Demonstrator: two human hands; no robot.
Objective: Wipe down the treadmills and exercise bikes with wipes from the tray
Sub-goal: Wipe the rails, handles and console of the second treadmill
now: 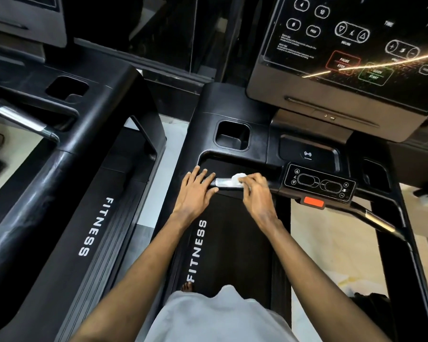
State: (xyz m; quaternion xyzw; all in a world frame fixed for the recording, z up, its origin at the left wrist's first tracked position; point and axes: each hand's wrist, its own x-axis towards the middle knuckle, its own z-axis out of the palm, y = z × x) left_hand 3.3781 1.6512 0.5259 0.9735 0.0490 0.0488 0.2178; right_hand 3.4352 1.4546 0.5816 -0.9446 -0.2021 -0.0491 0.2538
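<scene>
I stand on a black treadmill (232, 243) whose belt runs below me. A silver grip sensor bar (221, 182) crosses in front of the console. My right hand (257, 193) holds a crumpled white wipe (238, 177) against that bar, fingers curled around it. My left hand (198, 188) rests on the bar's left end, its fingers straight. The tray of wipes is out of view.
A small control pad (319, 183) with a red-orange stop key (313, 202) sits right of my hands. The big console screen (356, 45) rises above. A square cup holder (232, 135) lies ahead. A second treadmill (72, 169) stands to the left.
</scene>
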